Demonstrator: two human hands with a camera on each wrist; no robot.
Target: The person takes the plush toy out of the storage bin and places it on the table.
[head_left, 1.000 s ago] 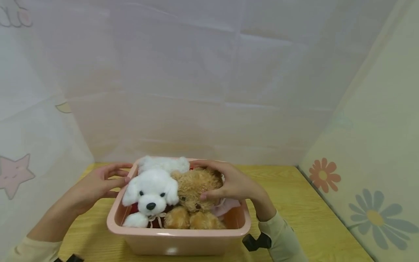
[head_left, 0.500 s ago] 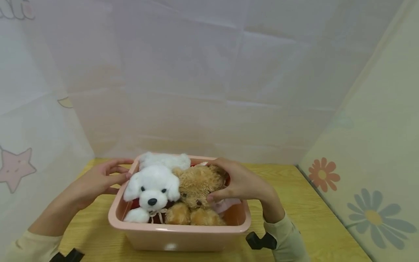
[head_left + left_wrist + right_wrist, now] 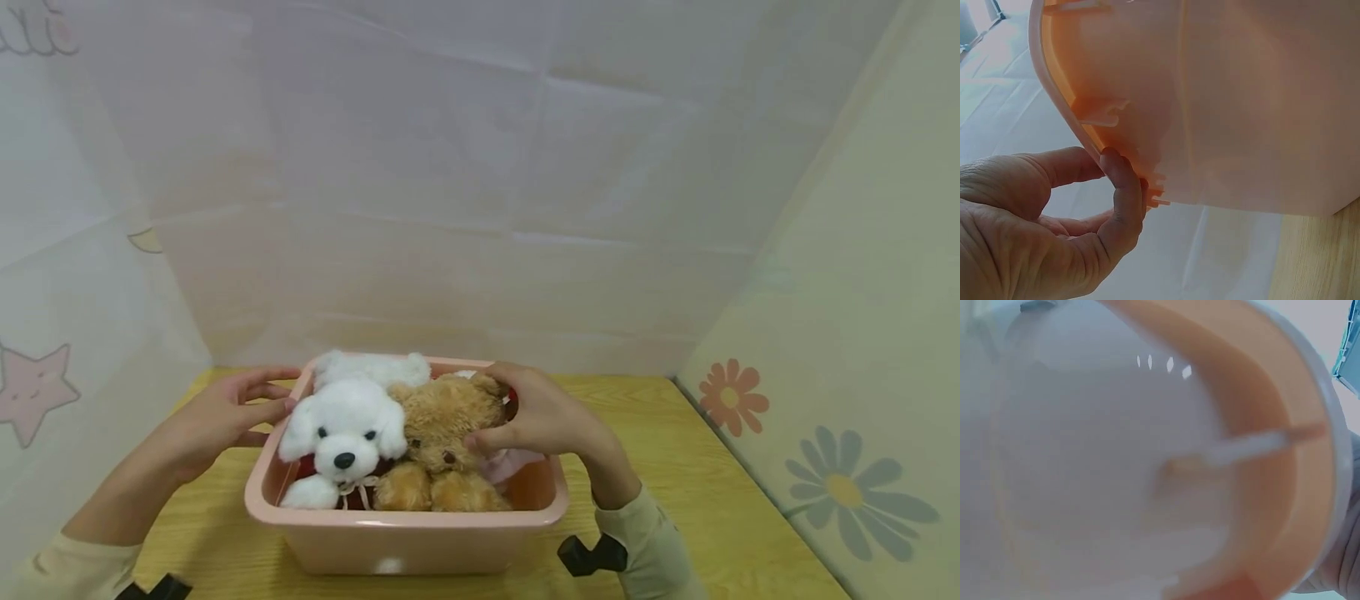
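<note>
A pink plastic tub (image 3: 405, 523) stands on the wooden table, and in it are a white plush dog (image 3: 345, 425) and a brown teddy bear (image 3: 438, 417) side by side. My right hand (image 3: 551, 417) curls over the bear's head, fingers on top and thumb at its cheek. At the tub's left rim is my left hand (image 3: 225, 412), its fingers stretched toward the rim. In the left wrist view the left hand (image 3: 1054, 219) is relaxed, with the thumb (image 3: 1125, 194) touching the edge of the tub (image 3: 1241, 106). The right wrist view shows only a blurred tub rim (image 3: 1147, 456).
A pink cloth (image 3: 510, 467) and something red (image 3: 307, 467) lie under the toys. White sheeting hangs behind and at the left, with a star print (image 3: 30, 392). A cream panel with flowers (image 3: 840, 492) closes the right side. The bare table (image 3: 712, 500) shows to the right of the tub.
My right hand has shifted slightly on the bear's head and the bear sits a little more upright. The left hand stays at the rim.
</note>
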